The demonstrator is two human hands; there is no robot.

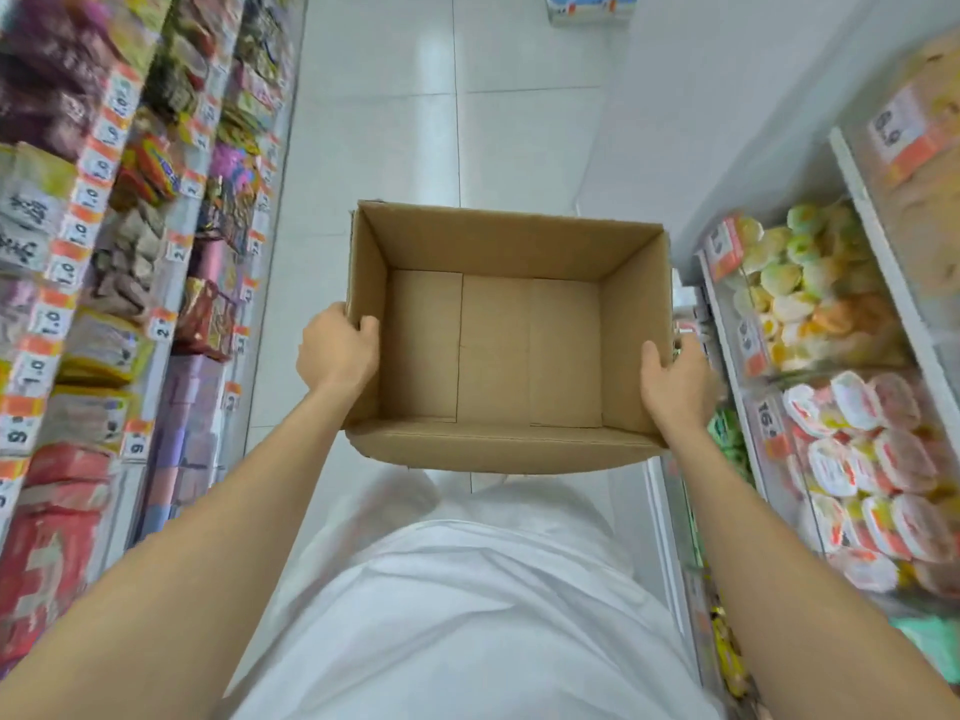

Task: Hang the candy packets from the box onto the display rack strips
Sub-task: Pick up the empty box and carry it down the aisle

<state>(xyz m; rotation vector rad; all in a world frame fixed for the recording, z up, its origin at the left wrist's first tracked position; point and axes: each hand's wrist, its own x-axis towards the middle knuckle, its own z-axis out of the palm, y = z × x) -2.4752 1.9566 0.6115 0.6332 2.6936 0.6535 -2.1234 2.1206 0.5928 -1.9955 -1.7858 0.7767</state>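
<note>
The left wall of the box (498, 241) is gripped by the left hand (337, 350), with the thumb hooked over the rim to the inside and the fingers curled round the outside. The right wall is clasped in the same way by the right hand (672, 387), though its fingers are hidden behind the cardboard. The box is held level in front of the body, open side up. Its long axis runs from hand to hand, so that each hand is at one short end. Only the bare floor of the box is seen inside, and no candy packets are in it. The hanging is therefore judged to be finished, or the supply used up. Packeted goods are stacked on the shelves (156, 200) to the left, nearer the left hand, behind rows of price tags (88, 194). No hanging strip can be made out there through the blur. A chest freezer (883, 262) of wrapped items lies to the right, just beside the right hand. Between them the tiled aisle (374, 122) runs ahead. With both hands taken up, nothing could be reached for until the box is set down or passed to one hand.
</note>
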